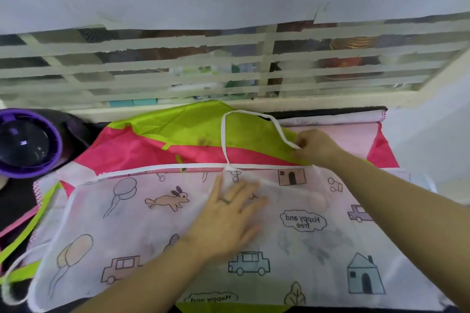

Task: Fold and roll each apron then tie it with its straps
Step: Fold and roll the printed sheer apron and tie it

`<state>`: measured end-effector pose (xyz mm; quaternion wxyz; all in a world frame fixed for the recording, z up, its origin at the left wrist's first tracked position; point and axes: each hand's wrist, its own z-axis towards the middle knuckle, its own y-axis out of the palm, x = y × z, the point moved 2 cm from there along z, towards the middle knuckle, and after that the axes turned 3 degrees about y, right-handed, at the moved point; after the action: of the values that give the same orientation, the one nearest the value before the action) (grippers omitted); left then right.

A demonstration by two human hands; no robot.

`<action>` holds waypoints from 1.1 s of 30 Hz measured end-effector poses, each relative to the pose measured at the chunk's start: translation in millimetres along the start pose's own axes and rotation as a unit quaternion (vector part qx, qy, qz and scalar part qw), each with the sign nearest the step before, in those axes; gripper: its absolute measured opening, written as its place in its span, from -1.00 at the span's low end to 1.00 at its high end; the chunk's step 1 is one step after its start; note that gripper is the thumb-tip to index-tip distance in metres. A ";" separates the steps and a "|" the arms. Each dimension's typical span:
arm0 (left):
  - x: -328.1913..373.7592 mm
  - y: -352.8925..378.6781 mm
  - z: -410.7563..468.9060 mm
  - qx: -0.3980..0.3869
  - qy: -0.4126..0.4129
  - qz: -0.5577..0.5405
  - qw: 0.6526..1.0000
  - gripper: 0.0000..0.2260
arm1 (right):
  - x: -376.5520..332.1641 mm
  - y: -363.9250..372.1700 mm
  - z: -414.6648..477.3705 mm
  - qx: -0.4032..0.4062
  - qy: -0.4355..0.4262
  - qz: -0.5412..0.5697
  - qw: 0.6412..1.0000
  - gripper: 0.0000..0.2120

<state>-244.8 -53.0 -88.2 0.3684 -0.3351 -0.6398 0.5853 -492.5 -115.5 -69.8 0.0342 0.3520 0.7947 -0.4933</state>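
Head view. Item 1: apron (pixel 142 223), thin white cloth with a pinkish cast, spread flat across the near desk (pixel 15 201) with its top hem away from the camera. It is printed with cars, houses, balloons, a rabbit, leaves and "Happy and free" bubbles, the lettering mirrored, and edged in white binding.

Item 2: neck strap (pixel 225 140), a white loop rising from the top hem and lying over the cloth behind.

Item 3: left hand (pixel 229 216), fingers straight and spread, pressing flat on the apron just below the hem; a dark ring (pixel 225 201) on one finger.

Item 4: right hand (pixel 316 146), fingers curled, pinching the strap's right end.

Hidden or unclear: the apron's near edge is cut off by the frame, and its right edge passes under the right forearm. A white side tie (pixel 15 269) trails off at lower left, blurred.

Surroundings: a slatted window (pixel 152 68) behind the desk, with its contents indistinct. A second apron (pixel 178 134), pink and lime green, lies under the first. A pale pink roll (pixel 330 122) lies at the far right. A purple-rimmed round object (pixel 28 145) with a dark dome sits at far left. Green ties (pixel 38 213) lie at the left edge.
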 end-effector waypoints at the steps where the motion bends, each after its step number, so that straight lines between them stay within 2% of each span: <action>1: 5.3 6.8 -3.4 -0.017 0.019 0.011 1.000 -0.52 | -8.3 -3.3 3.2 -0.001 -0.009 -0.045 0.999 -0.95; 4: 18.7 23.1 -15.2 -0.035 0.066 0.022 0.997 -0.48 | -37.5 -13.3 7.4 0.017 -0.039 -0.123 0.991 -0.82; 8: 36.4 38.5 -27.0 -0.040 0.103 0.024 0.994 -0.48 | -69.4 -13.2 6.1 0.021 -0.126 0.067 0.989 -0.76; 10: 38.6 39.2 -27.7 -0.033 0.101 0.032 0.994 -0.48 | -70.5 -3.8 5.3 0.002 -0.135 0.043 0.990 -0.81; 11: 38.1 38.0 -26.8 -0.028 0.101 0.035 0.994 -0.48 | -65.3 1.2 5.6 0.011 -0.129 0.015 0.992 -0.72; 13: 32.7 32.2 -26.3 -0.020 0.095 0.039 0.994 -0.49 | -53.4 7.2 -1.1 0.080 -0.117 0.034 0.989 -0.58; 15: 19.0 23.0 -26.9 -0.010 0.059 0.025 0.998 -0.50 | -47.9 13.6 -14.3 0.130 -0.165 0.045 0.977 -0.69; 17: -1.4 13.6 -27.8 0.015 -0.004 0.010 1.000 -0.51 | -48.0 31.3 -25.7 0.028 -0.205 -0.054 0.977 -0.71; 19: -27.0 5.0 -29.0 0.023 -0.086 -0.008 0.996 -0.53 | -51.9 51.8 -33.2 -0.081 -0.223 -0.130 0.963 -0.58; 21: -53.5 -6.2 -30.6 0.004 -0.169 -0.025 0.985 -0.53 | -58.1 62.4 -33.9 -0.108 -0.231 -0.119 0.960 -0.51; 24: -80.3 -19.8 -33.4 -0.086 -0.246 -0.061 0.963 -0.61 | -66.3 70.5 -31.8 -0.118 -0.245 -0.111 0.956 -0.68; 26: -85.6 -22.9 -32.4 -0.134 -0.240 -0.081 0.958 -0.73 | -70.3 75.4 -32.8 -0.145 -0.258 -0.128 0.947 -0.81; 27: -85.1 -26.6 -30.2 -0.133 -0.223 -0.087 0.962 -0.77 | -73.1 77.3 -34.9 -0.160 -0.275 -0.138 0.938 -0.81; 31: -82.2 -32.5 -27.7 -0.079 -0.168 -0.101 0.977 -0.84 | -82.2 83.6 -50.1 -0.266 -0.308 -0.094 0.909 -0.82; 33: -78.2 -33.5 -29.8 -0.052 -0.149 -0.113 0.981 -0.88 | -80.8 84.8 -50.5 -0.263 -0.294 -0.077 0.916 -0.88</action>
<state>-179.7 -108.3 -59.8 0.3143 -0.1883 -0.7512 0.5490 -366.9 -94.6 -75.9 0.3197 0.1076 0.8746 -0.3484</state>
